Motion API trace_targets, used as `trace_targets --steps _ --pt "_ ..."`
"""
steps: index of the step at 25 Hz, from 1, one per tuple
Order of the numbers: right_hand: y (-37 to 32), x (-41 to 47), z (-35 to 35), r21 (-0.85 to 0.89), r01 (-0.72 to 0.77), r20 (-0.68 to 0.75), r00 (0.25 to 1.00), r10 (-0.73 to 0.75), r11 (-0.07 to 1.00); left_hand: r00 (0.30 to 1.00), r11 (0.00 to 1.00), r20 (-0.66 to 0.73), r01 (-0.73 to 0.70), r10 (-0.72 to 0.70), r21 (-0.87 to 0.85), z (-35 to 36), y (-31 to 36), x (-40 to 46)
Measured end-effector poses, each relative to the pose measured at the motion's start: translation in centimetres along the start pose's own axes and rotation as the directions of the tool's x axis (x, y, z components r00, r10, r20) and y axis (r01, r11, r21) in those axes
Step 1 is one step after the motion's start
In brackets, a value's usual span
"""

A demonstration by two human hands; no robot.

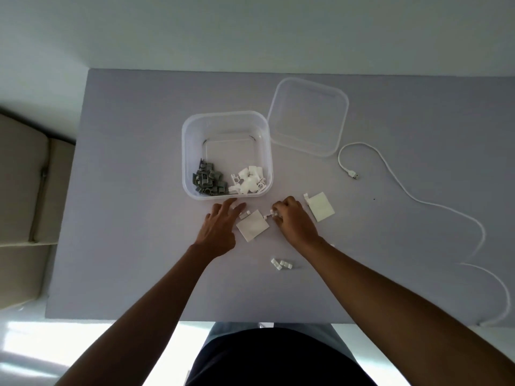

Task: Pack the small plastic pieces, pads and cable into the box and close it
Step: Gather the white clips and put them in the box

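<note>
Two hands work near the clear square plastic box (pixel 227 156) on the grey table (pixel 139 218). Its clear lid (pixel 308 117) lies right; the white cable (pixel 418 201) trails farther right. Two white square pads (pixel 253 225) lie apart. Left hand (pixel 220 228), fingers spread, rests just left of one. Right hand (pixel 295 221) pinches small white plastic pieces (pixel 271 213); its fingertips hide how many.
</note>
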State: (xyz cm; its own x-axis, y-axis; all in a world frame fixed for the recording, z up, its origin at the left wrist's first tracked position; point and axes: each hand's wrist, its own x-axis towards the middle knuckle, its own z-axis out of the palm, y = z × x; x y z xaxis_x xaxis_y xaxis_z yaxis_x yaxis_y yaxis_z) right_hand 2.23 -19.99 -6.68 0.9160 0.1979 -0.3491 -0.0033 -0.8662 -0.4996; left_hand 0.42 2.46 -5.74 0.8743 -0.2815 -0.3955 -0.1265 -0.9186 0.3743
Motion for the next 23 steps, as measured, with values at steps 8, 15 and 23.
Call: trace_targets --steps 8,15,23 --pt "-0.6 -1.3 1.3 -0.020 -0.001 0.046 0.999 0.002 1.000 0.994 0.992 -0.073 -0.085 0.078 -0.098 0.2 -1.5 0.6" --pt "-0.8 -2.0 1.7 -0.039 0.023 -0.028 0.999 -0.024 0.999 0.997 0.999 -0.079 -0.009 0.006 -0.040 0.0 -0.7 0.0" --pt "-1.0 -2.3 1.7 0.072 -0.044 -0.088 0.995 0.050 0.996 0.999 0.983 -0.017 0.053 -0.050 0.174 1.1 0.4 0.2"
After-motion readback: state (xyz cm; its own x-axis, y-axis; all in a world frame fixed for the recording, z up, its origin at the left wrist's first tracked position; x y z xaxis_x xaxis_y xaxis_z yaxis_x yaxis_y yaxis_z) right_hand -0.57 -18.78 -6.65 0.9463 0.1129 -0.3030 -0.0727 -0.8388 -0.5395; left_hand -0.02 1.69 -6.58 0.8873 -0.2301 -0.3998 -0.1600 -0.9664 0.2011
